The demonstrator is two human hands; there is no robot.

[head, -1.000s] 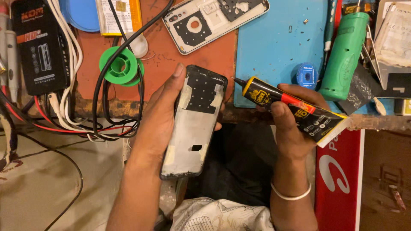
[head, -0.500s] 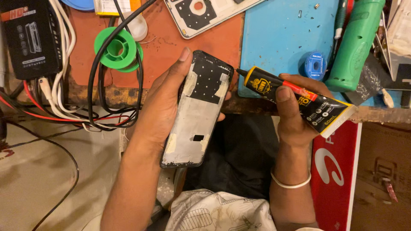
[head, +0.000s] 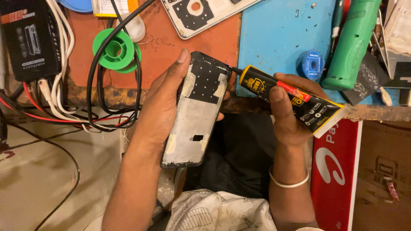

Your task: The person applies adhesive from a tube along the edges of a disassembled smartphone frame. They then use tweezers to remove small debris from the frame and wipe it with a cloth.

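My left hand (head: 159,105) grips an opened phone frame (head: 196,112) by its left edge, its grey and black inside facing up, held over the workbench's front edge. My right hand (head: 287,112) is closed around a black and yellow glue tube (head: 295,100). The tube's thin black nozzle touches the frame's upper right corner. A pale bangle sits on my right wrist.
A phone back cover (head: 201,13) lies at the top on the orange mat (head: 167,47). A green solder spool (head: 116,49), black and red cables (head: 96,107), a black device (head: 29,40), a blue mat (head: 278,38), a small blue reel (head: 312,65) and a green cylinder tool (head: 353,40) surround them.
The glue nozzle has closed in on the frame's upper right corner and now touches it. Both hands keep their hold; the view has shifted slightly.
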